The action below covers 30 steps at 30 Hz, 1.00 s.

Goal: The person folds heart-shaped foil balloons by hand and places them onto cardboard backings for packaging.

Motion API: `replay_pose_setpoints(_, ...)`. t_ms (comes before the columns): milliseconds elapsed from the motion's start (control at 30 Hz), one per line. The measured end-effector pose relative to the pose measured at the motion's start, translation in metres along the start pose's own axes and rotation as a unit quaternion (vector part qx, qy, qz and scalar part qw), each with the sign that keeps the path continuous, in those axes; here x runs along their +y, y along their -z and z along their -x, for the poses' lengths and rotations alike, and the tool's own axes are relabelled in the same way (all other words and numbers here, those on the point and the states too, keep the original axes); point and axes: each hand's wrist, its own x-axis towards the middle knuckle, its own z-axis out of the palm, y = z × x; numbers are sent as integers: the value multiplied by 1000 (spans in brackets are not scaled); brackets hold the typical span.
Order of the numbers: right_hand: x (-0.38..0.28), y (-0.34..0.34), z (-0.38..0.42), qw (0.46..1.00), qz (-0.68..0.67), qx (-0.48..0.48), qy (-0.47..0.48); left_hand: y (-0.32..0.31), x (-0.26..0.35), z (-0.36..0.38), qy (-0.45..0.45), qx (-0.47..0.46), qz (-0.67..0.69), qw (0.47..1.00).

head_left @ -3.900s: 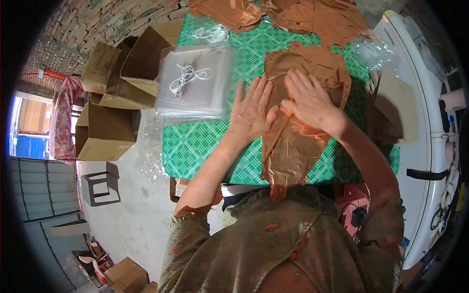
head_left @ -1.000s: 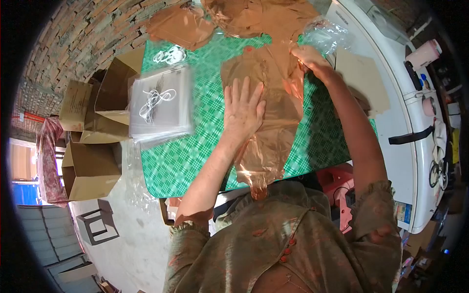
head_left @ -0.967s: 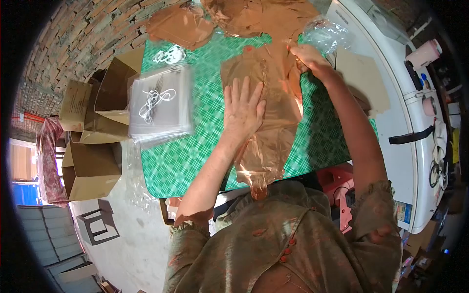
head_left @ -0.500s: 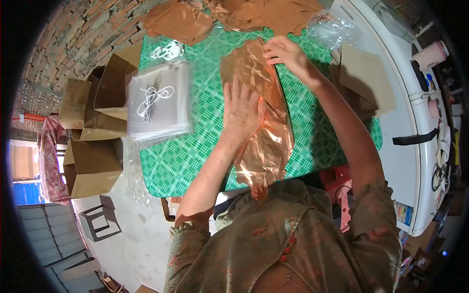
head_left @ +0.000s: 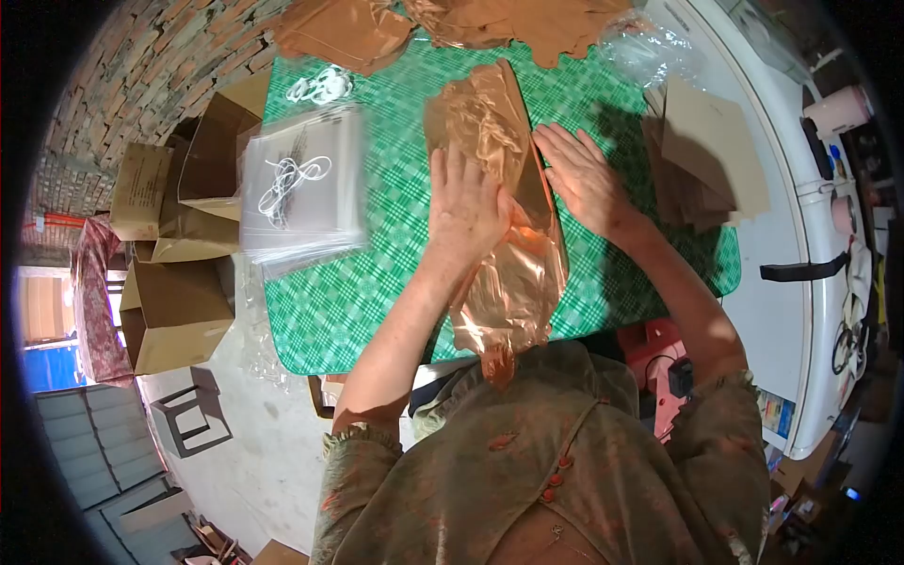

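Note:
A shiny copper-coloured foil piece (head_left: 513, 273) lies lengthwise on the green checked tablecloth (head_left: 395, 141), its narrow lower end hanging at the table's near edge. My left hand (head_left: 463, 202) rests flat on the middle of the foil, fingers spread. Along the foil's right edge lies my right hand (head_left: 586, 179), palm down with fingers stretched out, touching or very near that edge. Neither hand grips anything. The foil is wrinkled at its upper part and folded along the right side.
Clear plastic bags (head_left: 311, 188) with white cord on top are stacked at left, near more white cord (head_left: 322, 87). More copper foil pieces (head_left: 348, 33) lie at the far edge. Cardboard sheets (head_left: 711, 151) and crumpled clear plastic (head_left: 650, 47) are at right. Open boxes (head_left: 179, 311) stand left.
My right hand has come down from the foil's upper right edge toward me and now lies flatter beside it. My left hand stays on the foil.

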Motion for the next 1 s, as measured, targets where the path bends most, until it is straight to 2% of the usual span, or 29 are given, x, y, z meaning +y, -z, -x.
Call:
replay_pose_setpoints(133, -5, -3, 2, 1000, -2, -5, 1, 6, 1, -1, 0, -41, -33, 999)
replay_pose_setpoints(333, -18, -3, 4, 1000, 9, 0, 4, 7, -1, 0, -18, 16, 30, 999)
replay_pose_setpoints(433, -26, 1, 4, 1000, 6, 3, -2, 3, -3, 1, -13, 3, 8, 1000)
replay_pose_setpoints(533, -32, -3, 7, 1000, 6, 3, -13, 2, -2, 1, -26, 33, 22, 999)
replay_pose_setpoints(733, -49, -5, 9, 999, 26, -10, -44, 5, -1, -1, -2, -34, -10, 999)
replay_pose_setpoints(833, -52, -7, 10, 998, 29, -11, -48, 3, -1, 1, -27, 29, -8, 999)
replay_pose_setpoints(1000, -53, -9, 11, 998, 46, -9, -43, -2, -2, 0, -29, 77, 25, 996)
